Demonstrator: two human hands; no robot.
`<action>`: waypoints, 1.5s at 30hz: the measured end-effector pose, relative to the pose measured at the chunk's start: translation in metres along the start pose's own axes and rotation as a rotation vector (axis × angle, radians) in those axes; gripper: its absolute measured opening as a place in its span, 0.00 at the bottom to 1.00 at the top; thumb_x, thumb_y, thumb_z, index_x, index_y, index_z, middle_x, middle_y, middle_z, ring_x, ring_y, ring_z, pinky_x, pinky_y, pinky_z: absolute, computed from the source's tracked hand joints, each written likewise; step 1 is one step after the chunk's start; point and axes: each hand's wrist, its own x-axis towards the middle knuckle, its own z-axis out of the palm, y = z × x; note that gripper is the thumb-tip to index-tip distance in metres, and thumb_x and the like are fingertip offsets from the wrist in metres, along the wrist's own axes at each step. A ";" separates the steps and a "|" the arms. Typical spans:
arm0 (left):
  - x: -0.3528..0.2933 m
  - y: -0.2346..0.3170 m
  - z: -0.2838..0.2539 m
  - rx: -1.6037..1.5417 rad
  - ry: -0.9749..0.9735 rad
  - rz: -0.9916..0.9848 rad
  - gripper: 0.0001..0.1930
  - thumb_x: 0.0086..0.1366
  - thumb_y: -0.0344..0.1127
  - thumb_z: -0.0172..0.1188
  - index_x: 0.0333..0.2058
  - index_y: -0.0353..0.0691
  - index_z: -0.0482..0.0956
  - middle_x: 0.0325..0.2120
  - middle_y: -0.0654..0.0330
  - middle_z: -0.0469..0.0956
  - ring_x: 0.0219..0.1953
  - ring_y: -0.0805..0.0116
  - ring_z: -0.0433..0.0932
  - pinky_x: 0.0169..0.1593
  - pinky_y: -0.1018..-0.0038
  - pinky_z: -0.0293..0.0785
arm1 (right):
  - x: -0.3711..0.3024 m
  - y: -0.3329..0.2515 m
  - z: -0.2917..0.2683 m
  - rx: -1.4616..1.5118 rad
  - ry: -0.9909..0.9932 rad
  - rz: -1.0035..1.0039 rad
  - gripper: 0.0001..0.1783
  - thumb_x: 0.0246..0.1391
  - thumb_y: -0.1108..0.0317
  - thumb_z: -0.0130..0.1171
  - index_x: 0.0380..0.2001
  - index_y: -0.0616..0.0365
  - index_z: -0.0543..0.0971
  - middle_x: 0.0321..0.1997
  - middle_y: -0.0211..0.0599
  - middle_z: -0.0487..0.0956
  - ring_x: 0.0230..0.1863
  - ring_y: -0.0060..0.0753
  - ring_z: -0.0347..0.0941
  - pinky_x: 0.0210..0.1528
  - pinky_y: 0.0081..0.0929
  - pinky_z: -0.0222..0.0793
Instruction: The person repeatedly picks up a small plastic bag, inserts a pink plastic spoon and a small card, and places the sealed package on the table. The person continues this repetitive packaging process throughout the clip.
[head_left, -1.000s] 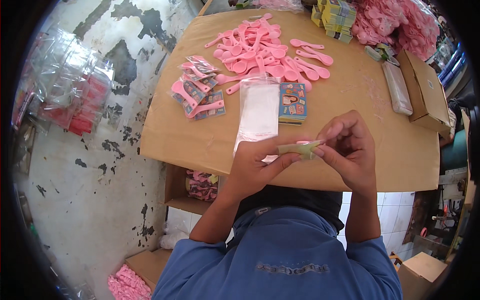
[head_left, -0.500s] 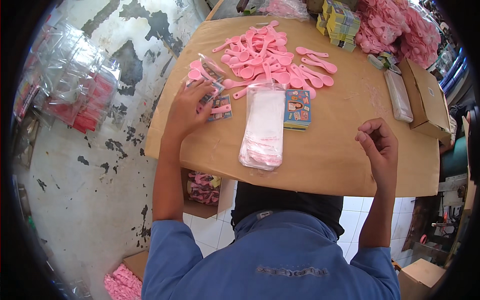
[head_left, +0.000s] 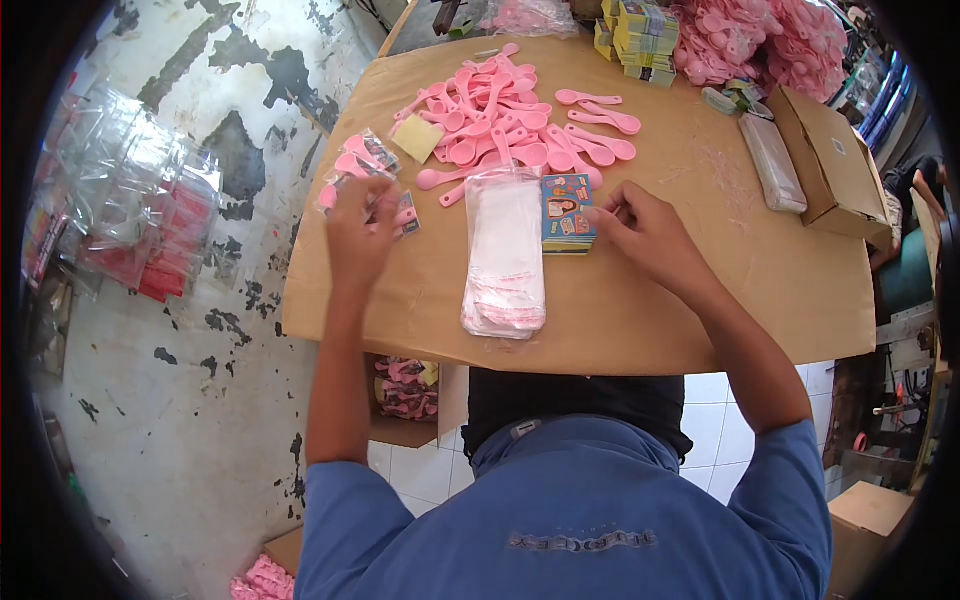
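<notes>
Several small clear packets (head_left: 366,150) lie toward the left of the brown table (head_left: 650,310), pink spoons and printed cards showing inside them. Under the table's near edge, a cardboard box (head_left: 452,400) stands open, filled with more pink spoons and dark printed pieces. At the lower left, a second box (head_left: 287,552) has a pink bundle (head_left: 263,580) beside it, partly cut off. Toward the far right corner, big clear bags (head_left: 760,45) bulge with pink spoons, and nearer, a brown carton (head_left: 835,165) sits with a clear wrapped bundle (head_left: 772,165) along its side; what the carton holds is out of sight. Flat clear sleeves (head_left: 505,255) lie stacked in the middle, just left of a stack of blue printed cards (head_left: 568,212), with the loose spoon pile (head_left: 490,105) beyond. A pale yellow square (head_left: 417,138) rests at that pile's left edge. Above the packets, the left hand (head_left: 362,222) is blurred with fingers curled; I cannot tell whether it grips anything. Thumb and bent fingers of the right hand (head_left: 640,228) are close together at the card stack's right edge, but whether they pinch a card I cannot tell
</notes>
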 end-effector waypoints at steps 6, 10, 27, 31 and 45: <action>-0.032 0.067 0.038 0.019 -0.428 -0.351 0.22 0.63 0.49 0.70 0.29 0.31 0.80 0.21 0.54 0.78 0.23 0.66 0.76 0.30 0.68 0.72 | 0.012 -0.014 0.020 -0.259 0.037 0.057 0.23 0.59 0.51 0.69 0.35 0.61 0.74 0.28 0.31 0.79 0.30 0.23 0.73 0.34 0.27 0.70; -0.043 0.050 0.051 -0.319 -0.276 -0.473 0.16 0.65 0.42 0.70 0.28 0.33 0.80 0.21 0.67 0.76 0.24 0.79 0.71 0.28 0.77 0.67 | 0.017 -0.001 0.021 -0.103 0.061 0.028 0.23 0.59 0.51 0.66 0.41 0.63 0.79 0.32 0.37 0.82 0.33 0.33 0.77 0.38 0.33 0.72; -0.065 0.073 0.033 -0.747 0.273 -0.501 0.11 0.73 0.34 0.60 0.45 0.32 0.82 0.32 0.61 0.81 0.29 0.77 0.75 0.35 0.79 0.71 | -0.046 -0.039 -0.001 0.336 0.063 0.006 0.11 0.64 0.68 0.61 0.45 0.64 0.79 0.29 0.28 0.77 0.27 0.13 0.68 0.29 0.21 0.66; -0.060 0.102 0.037 -1.234 0.245 -0.631 0.07 0.71 0.29 0.62 0.45 0.34 0.80 0.39 0.52 0.85 0.37 0.68 0.85 0.42 0.75 0.81 | -0.067 -0.032 0.024 0.461 0.009 0.023 0.11 0.66 0.67 0.61 0.45 0.63 0.79 0.32 0.25 0.79 0.27 0.10 0.68 0.29 0.16 0.66; -0.067 0.147 0.069 -1.401 0.202 -0.716 0.14 0.70 0.28 0.62 0.51 0.29 0.75 0.46 0.43 0.83 0.44 0.61 0.85 0.48 0.68 0.85 | -0.077 -0.035 0.045 0.797 0.063 0.030 0.11 0.67 0.67 0.60 0.46 0.64 0.77 0.31 0.28 0.80 0.27 0.13 0.75 0.27 0.15 0.72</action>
